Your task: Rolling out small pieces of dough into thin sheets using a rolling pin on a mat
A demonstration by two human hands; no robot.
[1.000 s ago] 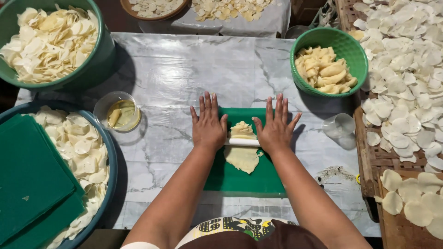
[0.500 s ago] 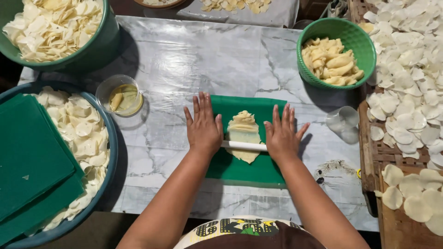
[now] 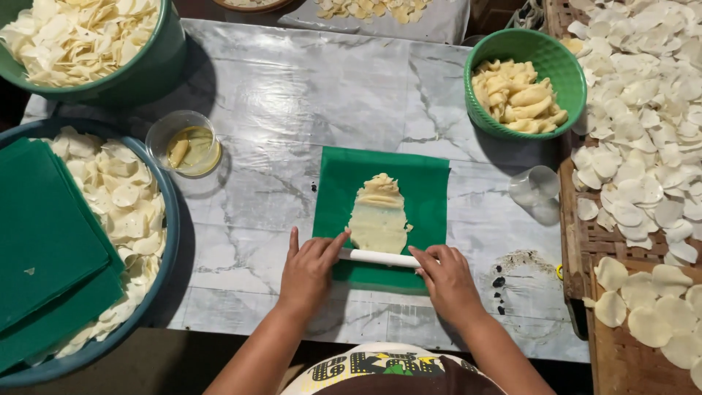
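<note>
Both hands press a thin white rolling pin (image 3: 379, 257) at the near end of a flattened pale dough sheet (image 3: 378, 216) on a green plastic square (image 3: 431, 183): left hand (image 3: 308, 272) and right hand (image 3: 447, 281) lie half-open, fingertips on the pin's ends. Equal pressure from each side should keep the sheet's thickness even.

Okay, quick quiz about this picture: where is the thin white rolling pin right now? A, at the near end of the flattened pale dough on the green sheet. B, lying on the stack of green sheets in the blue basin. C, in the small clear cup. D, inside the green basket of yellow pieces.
A: the thin white rolling pin lies across the green sheet at the near end of the flattened pale dough, with the left hand and right hand on its ends.
</note>
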